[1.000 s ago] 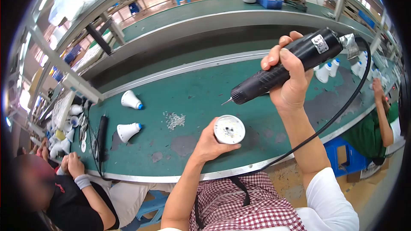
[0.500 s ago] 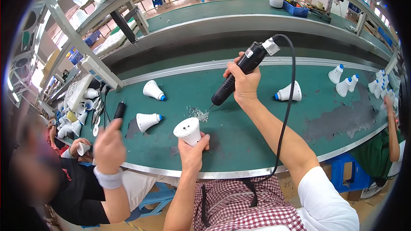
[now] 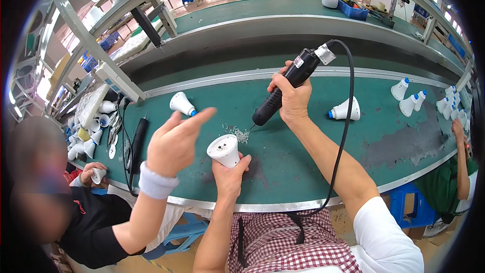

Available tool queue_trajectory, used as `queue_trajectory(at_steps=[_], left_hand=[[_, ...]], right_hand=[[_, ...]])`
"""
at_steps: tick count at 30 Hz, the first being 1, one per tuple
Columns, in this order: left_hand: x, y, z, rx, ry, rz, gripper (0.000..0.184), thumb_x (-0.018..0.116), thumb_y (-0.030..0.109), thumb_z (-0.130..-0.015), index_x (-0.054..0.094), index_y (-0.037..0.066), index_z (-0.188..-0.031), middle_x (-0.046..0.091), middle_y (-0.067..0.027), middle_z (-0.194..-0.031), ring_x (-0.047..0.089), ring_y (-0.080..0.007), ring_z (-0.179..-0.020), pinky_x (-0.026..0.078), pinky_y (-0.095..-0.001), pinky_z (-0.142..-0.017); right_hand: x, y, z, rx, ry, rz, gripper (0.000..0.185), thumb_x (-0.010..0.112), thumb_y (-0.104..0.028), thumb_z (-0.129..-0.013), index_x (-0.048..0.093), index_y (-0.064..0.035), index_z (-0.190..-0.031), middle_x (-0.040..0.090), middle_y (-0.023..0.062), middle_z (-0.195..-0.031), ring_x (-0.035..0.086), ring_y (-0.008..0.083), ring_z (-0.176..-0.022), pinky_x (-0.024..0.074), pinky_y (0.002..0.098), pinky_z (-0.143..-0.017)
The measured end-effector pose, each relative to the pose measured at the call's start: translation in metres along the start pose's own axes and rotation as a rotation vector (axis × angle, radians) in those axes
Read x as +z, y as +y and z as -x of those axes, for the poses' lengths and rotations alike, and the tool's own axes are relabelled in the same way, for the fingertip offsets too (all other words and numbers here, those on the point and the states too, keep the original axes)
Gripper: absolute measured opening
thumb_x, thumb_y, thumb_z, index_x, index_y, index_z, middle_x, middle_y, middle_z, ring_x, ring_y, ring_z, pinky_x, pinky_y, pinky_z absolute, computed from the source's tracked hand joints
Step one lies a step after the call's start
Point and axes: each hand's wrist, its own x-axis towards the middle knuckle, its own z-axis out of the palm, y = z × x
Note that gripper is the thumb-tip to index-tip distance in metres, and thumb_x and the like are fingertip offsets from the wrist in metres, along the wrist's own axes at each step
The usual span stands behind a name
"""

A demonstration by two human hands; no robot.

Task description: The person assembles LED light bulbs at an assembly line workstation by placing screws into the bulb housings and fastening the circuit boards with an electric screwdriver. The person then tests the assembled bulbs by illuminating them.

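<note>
My left hand (image 3: 229,177) is closed around a white cone-shaped lamp housing (image 3: 225,154), its wide face with small dark openings turned up. My right hand (image 3: 294,97) grips a black electric screwdriver (image 3: 269,107), tilted down to the left. Its bit reaches the edge of a pile of small screws (image 3: 239,134) on the green bench, just beyond the housing. A cable runs from the tool's top down past my right forearm.
A co-worker's hand (image 3: 174,144) reaches over the bench at left, near a lying white housing (image 3: 181,103). Another black screwdriver (image 3: 137,144) lies beside it. More housings (image 3: 346,109) lie or stand to the right. Another person's arm (image 3: 461,156) is at the far right.
The co-worker's hand has swung right and forward over the bench, now covering the spot where a lying housing showed. My hands keep nearly the same pose, with the bit still at the screws.
</note>
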Motion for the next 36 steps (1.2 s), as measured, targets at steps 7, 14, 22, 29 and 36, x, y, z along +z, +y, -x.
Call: queue_trajectory(at_steps=[7,14,22,29,36], left_hand=[[0.008,-0.003,-0.006,0.041,0.079,-0.01,0.036,0.063,-0.009,-0.064,0.045,0.0,-0.094,0.051,-0.0054,-0.073,0.051,-0.0126,-0.056,0.043,-0.0234,-0.047],[0.005,0.0,-0.008,0.045,0.1,-0.032,0.04,0.065,-0.007,-0.064,0.043,0.0,-0.096,0.052,-0.0055,-0.076,0.052,-0.0128,-0.059,0.046,-0.0241,-0.051],[0.014,0.002,-0.04,0.081,0.097,0.043,0.035,0.064,-0.007,-0.067,0.043,0.001,-0.093,0.051,-0.0065,-0.078,0.055,-0.0165,-0.066,0.05,-0.0285,-0.058],[0.025,0.001,-0.039,-0.055,0.01,0.227,0.03,0.063,-0.005,-0.069,0.042,0.001,-0.089,0.05,-0.0074,-0.079,0.056,-0.0189,-0.069,0.05,-0.0332,-0.064],[0.019,-0.005,-0.045,0.018,0.021,0.085,0.03,0.063,-0.007,-0.066,0.044,0.001,-0.088,0.052,-0.0059,-0.077,0.055,-0.0167,-0.069,0.047,-0.0277,-0.061]], right_hand=[[-0.002,0.001,-0.001,0.016,-0.003,0.013,0.04,0.062,0.001,-0.065,0.042,0.0005,-0.101,0.047,0.0051,-0.079,0.053,0.0154,-0.055,0.0452,0.0288,-0.049],[-0.001,0.005,0.0,0.031,-0.007,0.012,0.04,0.061,0.002,-0.066,0.042,-0.0003,-0.1,0.047,0.005,-0.077,0.053,0.0151,-0.056,0.0454,0.0291,-0.05],[0.0,-0.026,0.003,0.006,-0.008,-0.115,0.04,0.061,0.002,-0.067,0.042,0.0001,-0.101,0.047,0.005,-0.079,0.054,0.0152,-0.053,0.0459,0.0285,-0.048],[0.0,-0.047,0.01,-0.004,-0.042,-0.127,0.04,0.061,0.001,-0.068,0.041,-0.0011,-0.103,0.049,0.0048,-0.08,0.054,0.0156,-0.057,0.046,0.0306,-0.052],[-0.005,-0.047,0.011,-0.05,-0.064,-0.025,0.038,0.06,0.002,-0.068,0.042,-0.0011,-0.102,0.048,0.0057,-0.082,0.054,0.0157,-0.059,0.0463,0.0305,-0.053]])
